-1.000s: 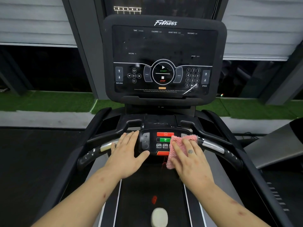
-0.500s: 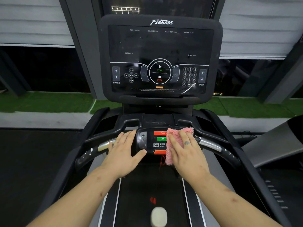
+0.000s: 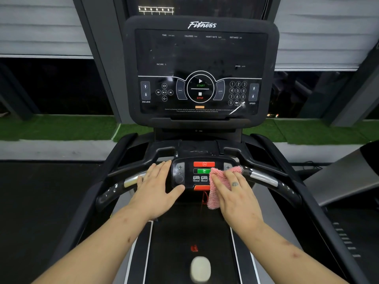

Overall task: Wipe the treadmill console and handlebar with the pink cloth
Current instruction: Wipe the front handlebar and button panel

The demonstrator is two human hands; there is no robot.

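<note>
Behind the treadmill console [image 3: 201,58] stand dark windows; its screen [image 3: 202,52] shows smears, probably not wiped yet. On the handlebar keypad [image 3: 204,164] the right hand [image 3: 235,193] presses the pink cloth [image 3: 216,189] with straight fingers [image 3: 232,179]; the left hand [image 3: 155,191] rests released beside it.

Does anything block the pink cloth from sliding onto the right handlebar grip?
Nothing visible does. The right hand presses the fuzzy pink cloth flat on the right edge of the small button panel, and the black handlebar with its silver grip runs bare right beside it.
</note>
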